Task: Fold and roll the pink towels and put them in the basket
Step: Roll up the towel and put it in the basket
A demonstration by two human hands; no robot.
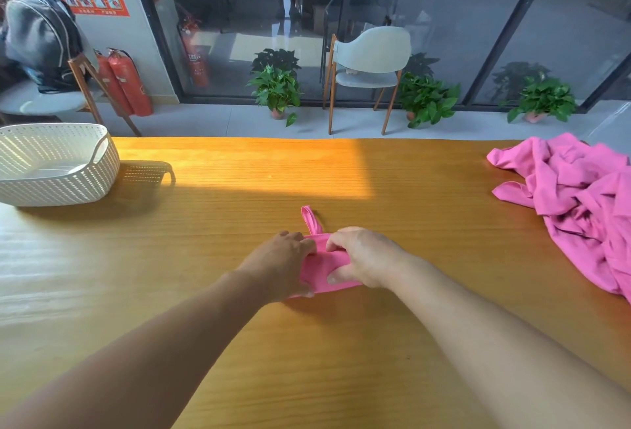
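Head: basket far left, towel pile right.

The small rolled cloth towel is bright pink, same as the crumpled towel heap. The woven-pattern plastic basket is white. The wooden bench is orange-yellow, with fine stripes.

Two hands, the left hand and the right hand, rest on one small pink towel, and one heap of pink towels lies on one wooden table with one white basket. Beyond the table are two chairs, one grey chair and one chair with a backpack. There are also three potted plants and two red fire extinguishers, with how many towels the heap holds impossible to tell.
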